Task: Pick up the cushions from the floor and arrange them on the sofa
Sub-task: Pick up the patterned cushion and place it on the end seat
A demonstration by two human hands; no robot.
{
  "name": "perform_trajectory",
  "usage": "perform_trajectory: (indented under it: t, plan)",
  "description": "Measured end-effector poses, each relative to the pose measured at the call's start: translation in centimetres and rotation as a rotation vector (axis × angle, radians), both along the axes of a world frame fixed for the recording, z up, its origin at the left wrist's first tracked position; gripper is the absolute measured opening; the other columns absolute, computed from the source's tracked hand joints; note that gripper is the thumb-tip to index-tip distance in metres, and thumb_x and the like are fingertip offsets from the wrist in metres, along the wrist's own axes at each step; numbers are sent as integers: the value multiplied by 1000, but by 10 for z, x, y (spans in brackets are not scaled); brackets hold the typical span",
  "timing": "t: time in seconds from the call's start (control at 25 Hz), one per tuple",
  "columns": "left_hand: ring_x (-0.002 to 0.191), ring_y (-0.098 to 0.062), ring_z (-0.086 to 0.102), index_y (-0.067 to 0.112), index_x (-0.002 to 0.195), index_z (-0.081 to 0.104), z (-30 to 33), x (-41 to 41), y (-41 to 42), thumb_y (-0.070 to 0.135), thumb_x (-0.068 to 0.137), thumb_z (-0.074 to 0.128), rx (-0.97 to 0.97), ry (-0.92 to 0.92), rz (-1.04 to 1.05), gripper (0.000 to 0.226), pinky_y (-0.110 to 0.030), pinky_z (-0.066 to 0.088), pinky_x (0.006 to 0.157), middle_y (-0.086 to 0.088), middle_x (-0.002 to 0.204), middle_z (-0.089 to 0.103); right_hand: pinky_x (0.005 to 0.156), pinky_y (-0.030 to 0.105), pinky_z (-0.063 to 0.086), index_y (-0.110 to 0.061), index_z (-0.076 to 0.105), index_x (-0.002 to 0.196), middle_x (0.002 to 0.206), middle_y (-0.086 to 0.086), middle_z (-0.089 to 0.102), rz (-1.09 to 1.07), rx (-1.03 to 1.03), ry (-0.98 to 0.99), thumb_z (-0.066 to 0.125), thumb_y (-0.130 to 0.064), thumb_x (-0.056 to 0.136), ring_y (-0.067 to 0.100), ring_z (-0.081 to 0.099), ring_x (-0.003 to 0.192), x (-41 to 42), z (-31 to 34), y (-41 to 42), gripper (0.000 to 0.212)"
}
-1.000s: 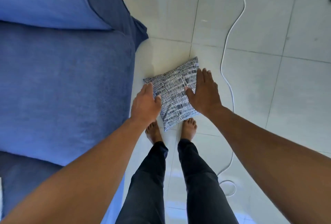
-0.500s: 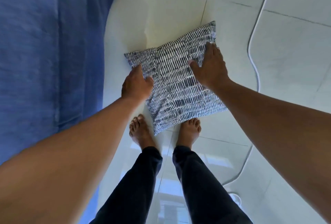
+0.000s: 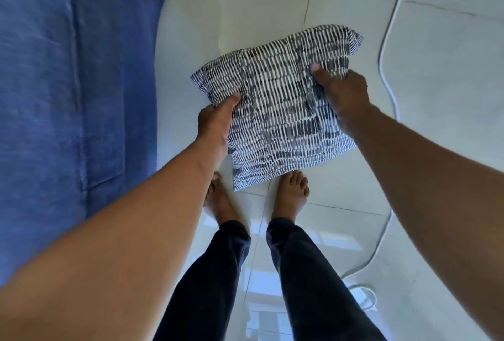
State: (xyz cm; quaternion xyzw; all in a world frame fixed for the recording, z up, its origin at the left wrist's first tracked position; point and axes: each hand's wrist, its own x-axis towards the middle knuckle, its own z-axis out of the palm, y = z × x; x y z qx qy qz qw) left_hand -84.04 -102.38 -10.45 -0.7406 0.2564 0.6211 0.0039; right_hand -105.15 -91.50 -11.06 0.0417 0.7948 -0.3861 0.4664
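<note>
Two hands grip one cushion (image 3: 278,111) at the centre of the frame, a little above the bare feet (image 3: 291,193). The left hand (image 3: 215,122) is closed on its left edge, thumb on top; the right hand (image 3: 341,92) is closed on its right edge nearer the upper corner, bunching the fabric. Whether the cushion has fully left the floor (image 3: 436,95) I cannot tell, though it seems lifted. It is roughly square, so it has no clear long axis; it sits skewed, one corner pointing down toward the feet. The sofa (image 3: 68,81) fills the left side of the frame, so the coming move is a swing leftward, and the left hand is the nearer one to it. A white cable (image 3: 387,48) runs down the right side, well clear of that path. The fingers under the cushion are hidden, the sofa's back and seat layout are cut off, and any other cushions lie out of view.
</note>
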Motion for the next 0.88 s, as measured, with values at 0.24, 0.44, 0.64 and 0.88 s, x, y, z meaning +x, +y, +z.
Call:
perform_trajectory:
  t: [0.24, 0.44, 0.64, 0.88]
  plan:
    - [91, -19, 73, 7, 122, 68, 168, -15, -7, 26, 91, 78, -131, 99, 28, 37, -23, 53, 70, -2, 109, 77, 60, 19, 52, -21, 75, 90, 68, -17, 71, -13, -87, 86, 82, -30, 91, -5, 64, 55, -16, 168, -4, 11]
    - [89, -14, 73, 15, 108, 68, 311, -9, -24, 17, 93, 77, -274, 161, 17, 18, -25, 58, 71, 2, 103, 76, 90, 38, 62, -16, 80, 109, 100, 1, 80, -6, -155, 118, 84, -35, 88, 17, 75, 90, -16, 318, -22, 29]
    - [96, -24, 74, 9, 116, 66, 435, 22, -42, 20, 93, 77, -414, 154, 24, 28, -32, 62, 79, -5, 109, 77, 83, 39, 62, -27, 76, 87, 80, -8, 75, 38, -239, 131, 85, -35, 87, 12, 71, 75, 5, 439, -49, 13]
    - [88, -17, 73, 4, 119, 64, 520, 90, -52, 17, 94, 76, -551, 146, 159, 31, -26, 62, 71, -6, 108, 76, 94, 45, 63, -30, 76, 92, 95, -7, 80, 234, -304, 137, 85, -42, 85, 17, 76, 90, 50, 525, -94, 16]
